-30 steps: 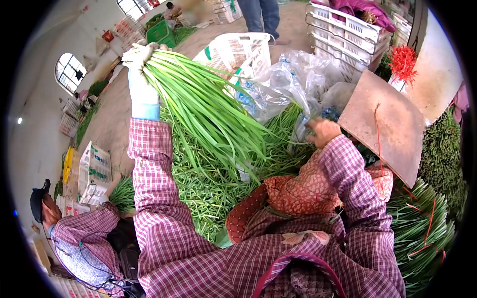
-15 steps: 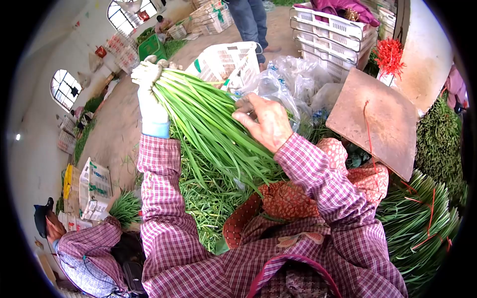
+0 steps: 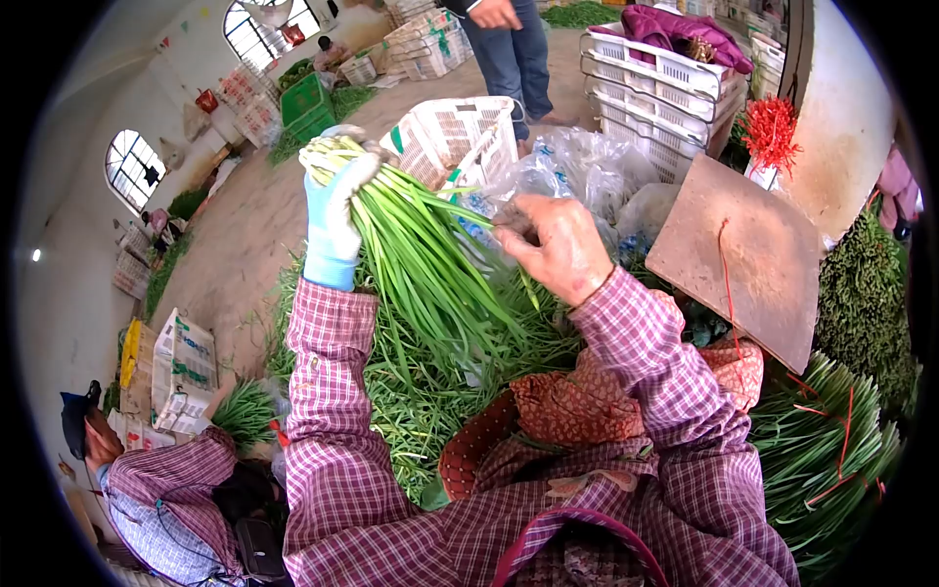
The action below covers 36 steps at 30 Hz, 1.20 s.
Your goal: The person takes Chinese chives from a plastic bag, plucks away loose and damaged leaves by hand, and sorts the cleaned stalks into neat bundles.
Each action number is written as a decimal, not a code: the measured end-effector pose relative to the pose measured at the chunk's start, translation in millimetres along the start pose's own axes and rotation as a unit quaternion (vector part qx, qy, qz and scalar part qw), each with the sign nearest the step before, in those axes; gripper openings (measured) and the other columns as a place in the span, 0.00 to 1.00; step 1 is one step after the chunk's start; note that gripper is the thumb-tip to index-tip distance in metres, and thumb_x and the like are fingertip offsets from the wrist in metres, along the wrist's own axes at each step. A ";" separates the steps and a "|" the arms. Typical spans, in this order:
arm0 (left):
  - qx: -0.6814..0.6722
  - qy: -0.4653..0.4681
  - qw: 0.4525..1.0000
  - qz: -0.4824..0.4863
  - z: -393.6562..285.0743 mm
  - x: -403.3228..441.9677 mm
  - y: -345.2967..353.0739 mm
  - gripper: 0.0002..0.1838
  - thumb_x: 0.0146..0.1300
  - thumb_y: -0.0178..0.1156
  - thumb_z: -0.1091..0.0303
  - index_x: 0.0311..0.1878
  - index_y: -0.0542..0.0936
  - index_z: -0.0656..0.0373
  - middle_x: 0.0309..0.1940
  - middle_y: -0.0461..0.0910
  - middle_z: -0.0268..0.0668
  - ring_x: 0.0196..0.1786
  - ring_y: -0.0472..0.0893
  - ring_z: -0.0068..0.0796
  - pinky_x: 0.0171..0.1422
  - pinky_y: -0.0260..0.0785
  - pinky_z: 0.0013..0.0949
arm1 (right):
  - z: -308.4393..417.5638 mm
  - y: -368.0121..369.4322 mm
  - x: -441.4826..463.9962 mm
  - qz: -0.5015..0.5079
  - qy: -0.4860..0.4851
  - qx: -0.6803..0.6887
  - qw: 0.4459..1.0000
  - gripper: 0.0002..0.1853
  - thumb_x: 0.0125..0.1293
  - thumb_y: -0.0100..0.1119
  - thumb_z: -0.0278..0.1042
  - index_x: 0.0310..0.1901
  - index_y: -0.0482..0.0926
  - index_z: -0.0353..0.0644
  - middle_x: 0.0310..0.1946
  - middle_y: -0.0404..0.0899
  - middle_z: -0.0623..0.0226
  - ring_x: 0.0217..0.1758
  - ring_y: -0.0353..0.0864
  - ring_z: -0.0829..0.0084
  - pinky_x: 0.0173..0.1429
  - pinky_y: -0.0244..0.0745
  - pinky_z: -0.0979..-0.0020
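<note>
My left hand (image 3: 337, 201), in a white and light-blue glove, is closed around a bunch of garlic chives (image 3: 425, 249) near its pale stem ends. The long green leaves fan down and to the right over a pile of loose greens (image 3: 421, 421). My bare right hand (image 3: 556, 245) is at the bunch's right edge, thumb and fingers pinched together on a few leaves that stick out from it. A flat brown board (image 3: 734, 259) with a red string on it lies tilted by my right forearm.
Clear plastic bags (image 3: 577, 171) and a white crate (image 3: 455, 132) lie ahead. Stacked crates (image 3: 660, 88) and red ties (image 3: 771, 135) stand at right. Tied chive bundles (image 3: 822, 460) lie lower right. A seated person (image 3: 176, 489) is at left; another person's legs (image 3: 504, 64) are ahead.
My left hand has turned and come right and slightly down with the bunch, its stem ends now showing above the glove. My right hand has shifted right and slightly down, drawing leaves outward.
</note>
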<state>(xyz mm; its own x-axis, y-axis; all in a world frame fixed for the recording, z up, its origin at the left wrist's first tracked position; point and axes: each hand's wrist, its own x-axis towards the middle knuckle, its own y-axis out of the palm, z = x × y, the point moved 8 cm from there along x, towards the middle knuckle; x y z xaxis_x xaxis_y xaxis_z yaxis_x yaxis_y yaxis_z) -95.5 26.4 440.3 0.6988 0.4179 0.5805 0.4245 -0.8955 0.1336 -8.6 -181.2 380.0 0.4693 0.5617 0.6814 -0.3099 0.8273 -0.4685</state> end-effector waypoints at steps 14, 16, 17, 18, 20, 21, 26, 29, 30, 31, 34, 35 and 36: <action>0.119 0.014 0.993 -0.007 13.5 -5.8 -20.5 0.18 0.52 0.64 0.73 0.46 0.73 0.63 0.34 0.78 0.39 0.38 0.81 0.31 0.45 0.76 0.31 | -25.9 -55.1 -33.1 0.161 0.046 -0.055 0.984 0.10 0.59 0.63 0.38 0.31 0.83 0.38 0.22 0.81 0.58 0.23 0.81 0.62 0.34 0.77 0.65; 0.113 0.014 0.993 -0.013 10.2 -7.6 -11.3 0.18 0.52 0.63 0.72 0.46 0.72 0.63 0.34 0.78 0.39 0.38 0.80 0.31 0.45 0.75 0.32 | -12.9 -30.0 -38.9 0.219 -0.049 -0.048 0.973 0.13 0.62 0.60 0.43 0.34 0.83 0.41 0.29 0.83 0.57 0.29 0.83 0.61 0.36 0.78 0.64; 0.119 0.007 0.993 -0.015 9.9 -7.8 -6.1 0.17 0.53 0.63 0.72 0.46 0.72 0.64 0.34 0.77 0.39 0.38 0.80 0.31 0.45 0.75 0.31 | 1.4 -19.9 -37.9 0.207 -0.090 -0.051 0.973 0.13 0.63 0.60 0.44 0.35 0.83 0.41 0.31 0.83 0.57 0.31 0.83 0.61 0.36 0.78 0.64; 0.124 0.002 0.992 -0.017 10.5 -7.7 -1.7 0.17 0.53 0.62 0.72 0.46 0.72 0.64 0.34 0.77 0.39 0.39 0.80 0.31 0.45 0.75 0.31 | 3.7 -10.6 -32.7 0.222 -0.057 -0.068 0.971 0.13 0.63 0.60 0.43 0.37 0.81 0.40 0.33 0.83 0.57 0.34 0.83 0.59 0.37 0.77 0.61; 0.123 0.001 0.992 -0.016 12.0 -8.5 4.3 0.17 0.54 0.61 0.72 0.47 0.72 0.64 0.35 0.77 0.39 0.39 0.80 0.30 0.45 0.75 0.31 | 10.5 0.7 -18.0 0.119 -0.060 0.015 0.991 0.12 0.62 0.61 0.39 0.35 0.78 0.37 0.29 0.81 0.56 0.29 0.82 0.58 0.34 0.76 0.62; 0.117 -0.003 0.993 -0.017 13.3 -9.1 7.9 0.17 0.54 0.61 0.72 0.48 0.72 0.64 0.35 0.77 0.39 0.39 0.80 0.30 0.45 0.75 0.31 | 13.6 6.0 -10.2 0.089 -0.037 0.052 0.994 0.13 0.63 0.61 0.38 0.34 0.78 0.35 0.27 0.81 0.56 0.26 0.81 0.60 0.32 0.75 0.64; 0.073 -0.026 0.997 -0.016 10.0 -13.9 32.0 0.18 0.54 0.61 0.72 0.48 0.72 0.64 0.35 0.77 0.39 0.39 0.80 0.29 0.44 0.75 0.30 | 13.0 23.9 11.4 -0.005 -0.003 0.071 0.997 0.15 0.58 0.64 0.38 0.34 0.73 0.35 0.30 0.82 0.53 0.33 0.82 0.52 0.37 0.75 0.56; 0.057 -0.037 0.998 -0.006 13.1 -13.8 39.1 0.18 0.54 0.62 0.73 0.48 0.72 0.63 0.36 0.77 0.38 0.38 0.80 0.28 0.44 0.74 0.29 | 14.5 23.0 13.0 -0.028 -0.008 0.012 1.000 0.15 0.57 0.65 0.38 0.35 0.72 0.35 0.30 0.82 0.54 0.33 0.82 0.52 0.37 0.75 0.56; 0.065 -0.034 0.997 -0.005 13.4 -13.8 40.8 0.18 0.53 0.62 0.73 0.48 0.72 0.63 0.36 0.77 0.38 0.38 0.79 0.27 0.44 0.74 0.28 | 11.8 24.9 13.1 -0.030 -0.003 0.030 0.999 0.14 0.58 0.65 0.38 0.35 0.72 0.36 0.30 0.82 0.54 0.33 0.82 0.52 0.37 0.75 0.57; 0.073 -0.030 0.997 -0.005 13.9 -14.3 42.3 0.18 0.53 0.63 0.73 0.48 0.72 0.63 0.36 0.77 0.37 0.38 0.79 0.26 0.44 0.73 0.27 | 9.1 26.2 13.0 -0.032 0.003 0.048 0.998 0.14 0.58 0.64 0.38 0.34 0.72 0.36 0.30 0.82 0.55 0.33 0.82 0.53 0.37 0.76 0.57; 0.078 -0.037 0.996 -0.007 14.8 -15.8 45.4 0.18 0.53 0.64 0.74 0.48 0.73 0.63 0.36 0.77 0.36 0.38 0.78 0.24 0.44 0.72 0.26 | 6.6 26.4 12.6 -0.030 0.007 0.024 0.999 0.14 0.58 0.64 0.39 0.33 0.73 0.37 0.29 0.82 0.55 0.32 0.82 0.53 0.36 0.75 0.57; 0.091 -0.036 0.995 -0.011 15.9 -16.4 46.9 0.18 0.52 0.64 0.75 0.48 0.73 0.63 0.36 0.77 0.35 0.39 0.78 0.23 0.45 0.72 0.26 | 5.2 26.5 12.4 -0.031 0.007 0.024 0.999 0.14 0.58 0.64 0.39 0.33 0.73 0.37 0.29 0.82 0.55 0.32 0.82 0.53 0.36 0.75 0.57; 0.072 -0.044 0.996 -0.023 16.3 -17.6 48.4 0.18 0.52 0.65 0.76 0.47 0.74 0.63 0.37 0.77 0.34 0.39 0.78 0.23 0.45 0.71 0.26 | 6.3 26.3 12.9 -0.039 -0.002 -0.009 0.999 0.14 0.58 0.63 0.39 0.33 0.73 0.37 0.28 0.82 0.55 0.31 0.82 0.53 0.35 0.75 0.56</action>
<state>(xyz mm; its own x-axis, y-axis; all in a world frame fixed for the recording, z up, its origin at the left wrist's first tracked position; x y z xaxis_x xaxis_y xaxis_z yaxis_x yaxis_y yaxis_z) -77.9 -21.8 423.4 0.7225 0.4747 0.5026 0.5302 -0.8470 0.0380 -15.9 -152.1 380.0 0.4887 0.4961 0.7177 -0.2572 0.8680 -0.4248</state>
